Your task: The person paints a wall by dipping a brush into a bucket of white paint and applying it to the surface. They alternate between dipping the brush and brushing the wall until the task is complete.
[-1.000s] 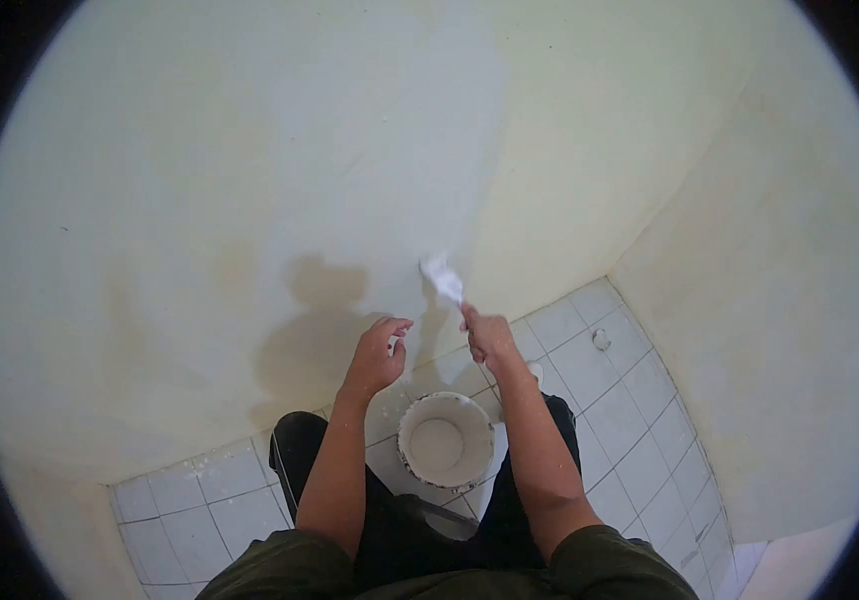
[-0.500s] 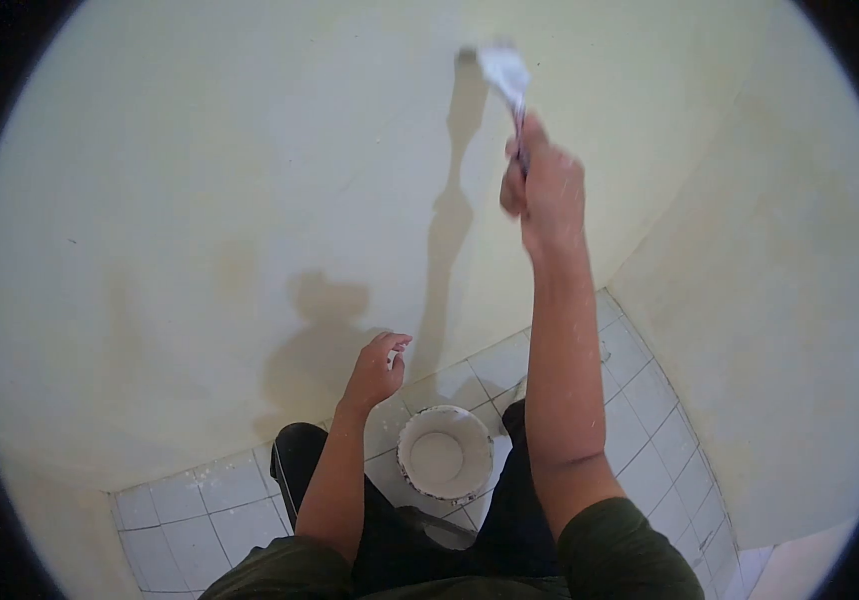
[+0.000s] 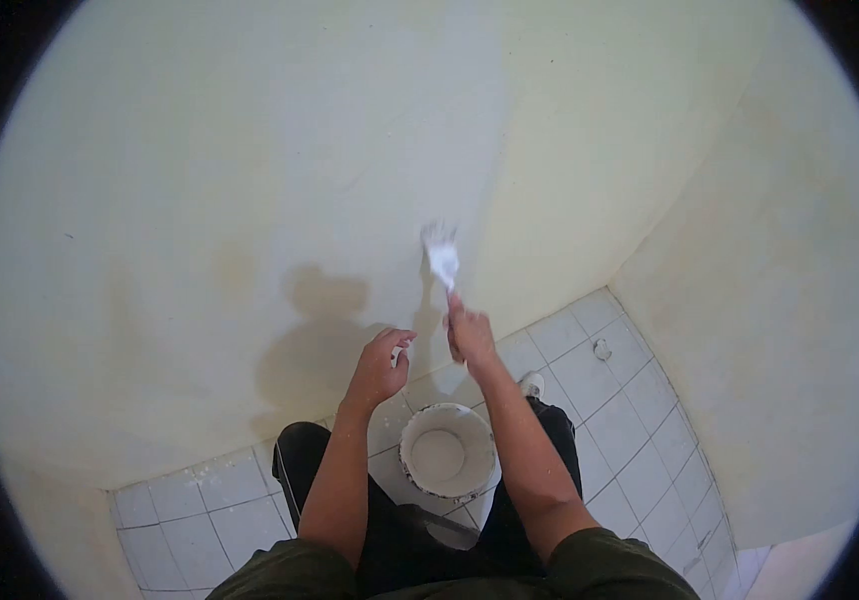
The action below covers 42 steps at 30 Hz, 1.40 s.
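My right hand (image 3: 471, 333) is closed round the handle of a paintbrush (image 3: 443, 262). The brush head is coated in white paint and its bristles point up against the wall (image 3: 350, 160), which looks whiter to the left of the brush and more cream to the right. My left hand (image 3: 381, 370) hangs in front of the wall's lower part, fingers loosely bent and apart from the thumb, with nothing visible in it. Between my knees stands a round bucket (image 3: 448, 407) with a paint-smeared rim and whitish paint inside.
White tiles (image 3: 630, 425) cover the floor, with paint specks on several. A small pale round thing (image 3: 603, 349) lies on the tiles at right. A second wall (image 3: 780, 330) meets the painted one at a corner on the right.
My right hand has come down and left with the paintbrush, from high on the wall to just above the bucket. My left hand has hardly moved.
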### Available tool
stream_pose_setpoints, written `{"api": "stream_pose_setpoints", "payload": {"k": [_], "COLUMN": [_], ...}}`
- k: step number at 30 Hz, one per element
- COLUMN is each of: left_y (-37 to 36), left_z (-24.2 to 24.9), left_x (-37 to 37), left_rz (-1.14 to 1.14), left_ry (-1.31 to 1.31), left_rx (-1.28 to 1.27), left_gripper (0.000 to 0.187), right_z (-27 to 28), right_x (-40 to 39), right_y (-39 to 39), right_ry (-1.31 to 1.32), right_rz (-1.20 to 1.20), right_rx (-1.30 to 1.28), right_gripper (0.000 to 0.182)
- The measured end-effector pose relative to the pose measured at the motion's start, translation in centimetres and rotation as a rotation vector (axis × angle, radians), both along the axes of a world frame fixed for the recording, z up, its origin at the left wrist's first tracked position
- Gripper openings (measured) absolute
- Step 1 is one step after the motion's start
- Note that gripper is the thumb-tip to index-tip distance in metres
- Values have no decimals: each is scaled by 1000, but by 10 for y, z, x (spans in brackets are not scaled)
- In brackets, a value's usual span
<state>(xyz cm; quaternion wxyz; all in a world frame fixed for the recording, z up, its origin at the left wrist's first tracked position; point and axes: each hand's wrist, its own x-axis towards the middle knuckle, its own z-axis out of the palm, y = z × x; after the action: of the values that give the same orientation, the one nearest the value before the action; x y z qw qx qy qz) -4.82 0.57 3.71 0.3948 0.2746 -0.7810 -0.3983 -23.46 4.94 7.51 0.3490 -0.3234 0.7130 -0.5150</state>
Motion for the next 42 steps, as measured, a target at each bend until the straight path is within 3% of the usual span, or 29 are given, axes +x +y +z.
{"api": "stream_pose_setpoints", "payload": {"k": [2, 5, 8, 11, 12, 14, 15, 17, 19, 21, 23, 26, 28, 32, 36, 39, 42], "left_y": [-2, 0, 1, 4, 8, 18, 23, 37, 45, 56, 61, 79, 87, 105, 118, 122, 124], "left_z": [-1, -1, -9, -23, -27, -34, -34, -35, -31, -25, -13, 40, 65, 115, 160, 169, 169], "left_x": [-1, -1, 3, 7, 8, 8, 9, 10, 11, 16, 18, 25, 27, 35, 47, 54, 57], "left_rz": [7, 16, 11, 8, 7, -3, -16, -40, -62, -60, -41, 4, 23, 13, 6, 17, 58], "left_ry": [11, -1, -19, 1, 4, 11, 5, -6, -40, -62, -65, -48, -1, -3, -49, -51, -62], "left_rx": [8, 18, -1, -32, -17, 16, 6, -1, -42, -69, -102, 9, -74, -136, -156, -175, -199], "left_gripper": [32, 31, 32, 33, 34, 35, 35, 36, 37, 39, 41, 43, 44, 44, 46, 45, 44], "right_z": [-48, -63, -30, 44, 57, 104, 146, 216, 312, 357, 370, 366, 354, 262, 171, 114, 91], "right_x": [0, -1, 2, -4, -17, -26, -21, -17, 20, 28, 27, 29, 28, 20, 27, 30, 33], "right_y": [21, 39, 37, 10, -2, -21, -20, -24, 5, 15, 14, 11, 0, -37, -21, -2, 17], "right_ry": [-101, -277, -306, -185, 337, 954, 1045, 1312, 232, -19, -35, -104, -161, -238, -354, -426, -423], "right_rz": [12, -22, -10, 8, 138, 204, 155, 86, 79, 45, 107, 132, 137, 155, 165, 227, 195], "right_rx": [127, 246, 136, 33, -115, -285, -304, -643, -400, -491, -616, -666, -606, -327, -212, -58, 73], "right_gripper": [59, 51, 45, 36, 32, 27, 26, 26, 29, 36, 43, 50, 52, 52, 51, 45, 38]}}
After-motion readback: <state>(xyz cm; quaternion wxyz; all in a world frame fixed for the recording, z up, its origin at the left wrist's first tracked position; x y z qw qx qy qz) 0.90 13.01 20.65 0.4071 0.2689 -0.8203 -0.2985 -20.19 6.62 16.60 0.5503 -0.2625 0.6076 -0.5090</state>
